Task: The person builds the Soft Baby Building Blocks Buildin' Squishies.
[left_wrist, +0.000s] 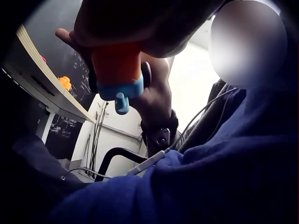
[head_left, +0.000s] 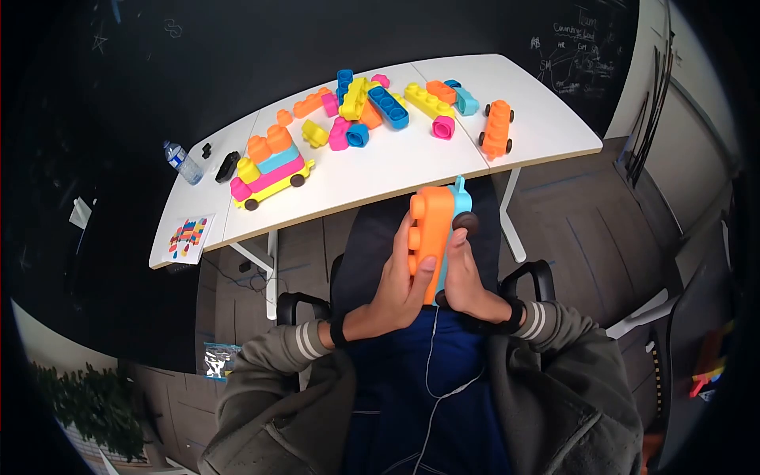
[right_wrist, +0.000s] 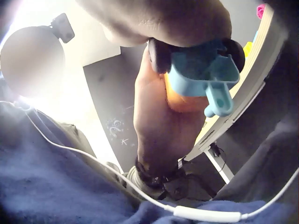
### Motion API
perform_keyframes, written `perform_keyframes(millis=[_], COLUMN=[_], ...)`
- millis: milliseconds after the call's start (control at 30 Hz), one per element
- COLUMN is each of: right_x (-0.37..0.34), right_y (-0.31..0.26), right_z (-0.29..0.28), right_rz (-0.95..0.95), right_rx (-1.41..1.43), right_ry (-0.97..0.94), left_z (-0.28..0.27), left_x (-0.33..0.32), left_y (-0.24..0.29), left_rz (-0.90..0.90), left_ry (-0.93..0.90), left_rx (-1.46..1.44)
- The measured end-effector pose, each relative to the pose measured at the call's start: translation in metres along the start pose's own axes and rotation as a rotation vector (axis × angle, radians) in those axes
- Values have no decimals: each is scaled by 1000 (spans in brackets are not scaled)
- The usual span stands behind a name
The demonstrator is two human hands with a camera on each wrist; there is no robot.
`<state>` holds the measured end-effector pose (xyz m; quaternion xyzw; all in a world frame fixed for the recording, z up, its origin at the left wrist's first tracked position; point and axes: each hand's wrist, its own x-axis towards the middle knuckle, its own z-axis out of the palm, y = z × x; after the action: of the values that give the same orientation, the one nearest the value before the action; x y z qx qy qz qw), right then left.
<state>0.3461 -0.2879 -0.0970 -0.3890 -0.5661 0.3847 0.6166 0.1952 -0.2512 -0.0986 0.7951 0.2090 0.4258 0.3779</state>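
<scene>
In front of my chest both hands hold a long orange toy block [head_left: 434, 222] joined side-on to a light blue wheeled base [head_left: 460, 199] with dark wheels. My left hand [head_left: 398, 281] grips the orange block, its thumb lying along the near face. On the blue side, my right hand [head_left: 465, 279] holds the base between the wheels, thumb pointing up; its other fingers are hidden in the head view. The base's hollow underside and small hitch peg [right_wrist: 218, 100] show in the right wrist view.
On the white table [head_left: 380, 176] stand a built block car [head_left: 273, 176], an orange wheeled car [head_left: 496, 131] and several loose blocks, among them a blue one [head_left: 388, 107]. A water bottle [head_left: 184, 163] and a picture sheet [head_left: 188, 239] lie at left. A white cable [head_left: 432, 356] hangs before me.
</scene>
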Motion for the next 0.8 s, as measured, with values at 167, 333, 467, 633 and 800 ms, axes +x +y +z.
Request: perform_keyframes(millis=[167,333,467,633,800], right_x=[3,19,22,23,23], right_y=[5,-12,-8,-8,-2], right_z=[10,-2,-6,-6,-5], right_rz=[-12,361,395,393,412], right_rx=[78,597,601,549,549], right_ry=[133,178,167,146,148], left_z=[-9,-59,-99,-121,-126], left_x=[19,91,154,190,180], left_y=[12,4,-51,-77,-101], left_rz=[186,16,128,-223,-62], left_ry=[1,-214,-21,-30,53], left_rx=[298,260,673,947,1113])
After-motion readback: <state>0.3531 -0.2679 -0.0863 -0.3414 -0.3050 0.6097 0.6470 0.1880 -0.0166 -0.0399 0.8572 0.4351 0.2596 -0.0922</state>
